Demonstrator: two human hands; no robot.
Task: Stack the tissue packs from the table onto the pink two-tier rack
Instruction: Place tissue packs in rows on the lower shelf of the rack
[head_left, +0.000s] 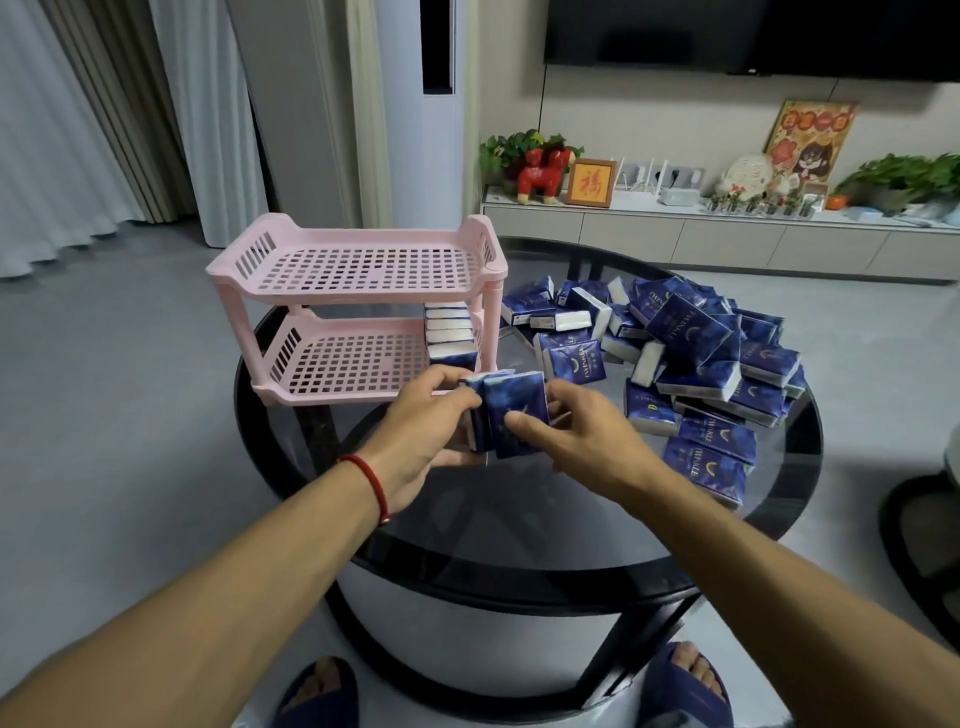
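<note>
Curtains (78, 130) in pale grey hang at the far left, above a grey floor. Right of them, on the left part of the round dark glass table (519, 519), stands the pink perforated plastic two-tier rack (358, 306). Its top tier holds nothing; its lower tier carries 1 row of blue-and-white tissue packs (451, 335) standing on edge against the right end wall, running far to near.

Just near of the rack's lower right corner, the left hand (415, 431), with a red cord bracelet (366, 480) at the wrist, curls its fingers around the left side of a small bundle of dark blue tissue packs (511, 413) held upright. I count at least 2 in it. The right hand (576, 431) grips the bundle's right side, thumb pressed on the near face. The bundle's long axis stands roughly vertical, and the open part of the lower tier lies far and left of it, so the left hand is the nearer one to the slot beside the stored row. Sliding the bundle in will probably mean moving it far-left under the top tier.

Right of the hands, a loose heap of matching blue tissue packs (701, 358) covers the table's right half.
</note>
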